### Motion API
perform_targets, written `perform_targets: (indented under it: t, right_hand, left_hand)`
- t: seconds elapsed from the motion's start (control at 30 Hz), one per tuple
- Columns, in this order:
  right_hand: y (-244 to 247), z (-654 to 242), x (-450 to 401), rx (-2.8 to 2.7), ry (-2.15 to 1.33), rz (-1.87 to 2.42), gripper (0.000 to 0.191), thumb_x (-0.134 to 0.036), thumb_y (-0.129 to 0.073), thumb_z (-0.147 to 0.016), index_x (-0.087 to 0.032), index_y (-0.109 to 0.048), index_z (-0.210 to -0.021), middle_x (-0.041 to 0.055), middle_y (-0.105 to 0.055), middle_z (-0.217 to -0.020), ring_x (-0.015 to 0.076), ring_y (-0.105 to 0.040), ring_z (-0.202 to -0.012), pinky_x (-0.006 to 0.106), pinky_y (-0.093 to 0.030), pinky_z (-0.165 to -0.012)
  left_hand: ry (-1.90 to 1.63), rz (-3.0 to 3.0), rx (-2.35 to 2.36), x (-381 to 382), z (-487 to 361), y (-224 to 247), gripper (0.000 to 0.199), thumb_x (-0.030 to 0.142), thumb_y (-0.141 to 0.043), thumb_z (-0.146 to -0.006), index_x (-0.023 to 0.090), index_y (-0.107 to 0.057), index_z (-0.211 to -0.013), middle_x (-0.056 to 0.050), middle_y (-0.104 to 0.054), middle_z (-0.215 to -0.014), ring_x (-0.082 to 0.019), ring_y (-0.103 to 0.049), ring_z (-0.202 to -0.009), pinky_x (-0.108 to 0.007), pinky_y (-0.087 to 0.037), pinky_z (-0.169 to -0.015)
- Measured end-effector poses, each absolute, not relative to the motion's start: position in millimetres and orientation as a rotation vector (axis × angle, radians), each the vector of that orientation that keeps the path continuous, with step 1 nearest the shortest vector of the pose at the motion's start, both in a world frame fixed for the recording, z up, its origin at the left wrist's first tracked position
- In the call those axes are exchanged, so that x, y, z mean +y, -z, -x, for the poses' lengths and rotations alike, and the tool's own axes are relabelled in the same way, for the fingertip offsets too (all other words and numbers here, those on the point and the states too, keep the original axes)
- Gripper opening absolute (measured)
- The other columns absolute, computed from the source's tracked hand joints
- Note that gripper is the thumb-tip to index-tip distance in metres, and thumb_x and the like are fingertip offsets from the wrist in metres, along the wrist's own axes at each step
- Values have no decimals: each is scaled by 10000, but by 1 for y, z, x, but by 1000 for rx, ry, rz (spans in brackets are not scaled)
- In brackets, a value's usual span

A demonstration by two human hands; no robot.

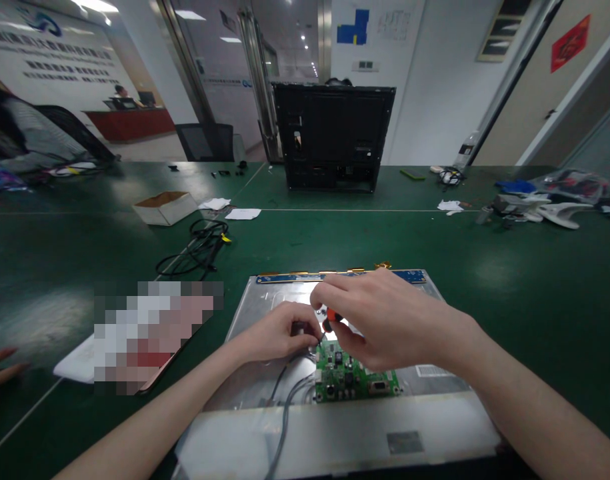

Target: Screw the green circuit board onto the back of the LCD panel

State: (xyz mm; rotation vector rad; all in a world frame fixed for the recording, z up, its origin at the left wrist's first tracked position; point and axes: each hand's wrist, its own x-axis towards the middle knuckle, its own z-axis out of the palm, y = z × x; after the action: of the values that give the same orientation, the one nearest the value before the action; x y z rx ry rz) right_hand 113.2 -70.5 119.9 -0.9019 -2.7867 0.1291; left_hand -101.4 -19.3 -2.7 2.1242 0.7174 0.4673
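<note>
A green circuit board lies on the metal back of a flat display panel. My right hand is closed around a screwdriver with an orange and black handle, its tip down at the board's upper left corner. At that same corner, my left hand pinches with thumb and index finger close to the tip; what lies between those fingers is hidden. Grey cables run from the board's left side over the panel's front edge. Along the panel's far edge sits a narrow blue circuit strip.
A black monitor housing stands upright at the back of the green table. Left of the panel are a partly blurred phone-like object, a black cable coil and an open box. Another person's fingers show at the left edge.
</note>
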Motion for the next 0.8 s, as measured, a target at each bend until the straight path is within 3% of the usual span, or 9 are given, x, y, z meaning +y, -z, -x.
perform_targets:
  t: [0.27, 0.43, 0.63, 0.8]
  right_hand:
    - [-118, -110, -70, -2773, -69, 998, 62, -221, -465, -918, -182, -511, -935, 8, -650, -842, 127, -487, -615, 279, -194, -499]
    - [-116, -108, -69, -2758, -71, 988, 116, -275, -451, -950, -186, -514, -910, -9, -635, -745, 126, -471, -584, 285, -185, -496]
    - [-116, -110, -70, -2767, -157, 847, 118, -251, -491, -882, -160, -501, -957, 45, -606, -939, 123, -452, -651, 279, -270, -518]
    - [-120, -111, -72, -2769, -228, 862, 145, -191, -459, -833, -155, -483, -972, 42, -593, -899, 122, -443, -622, 278, -276, -514]
  left_hand:
    - [-482, -2133, 701, -17, 102, 4, 58, 146, -635, -776, 173, -680, -751, 6, -684, -758, -145, -597, -707, -235, -457, -659]
    - [-469, -2141, 709, -17, 103, 7, 69, 139, -613, -757, 167, -676, -752, 8, -667, -733, -146, -585, -687, -230, -448, -638]
    - [-458, -2164, 753, -18, 104, 9, 96, 198, -625, -773, 160, -698, -822, -17, -687, -778, -172, -603, -725, -259, -471, -677]
    - [-455, -2175, 759, -20, 103, 7, 115, 178, -591, -793, 165, -695, -841, -24, -699, -814, -182, -611, -769, -267, -482, -694]
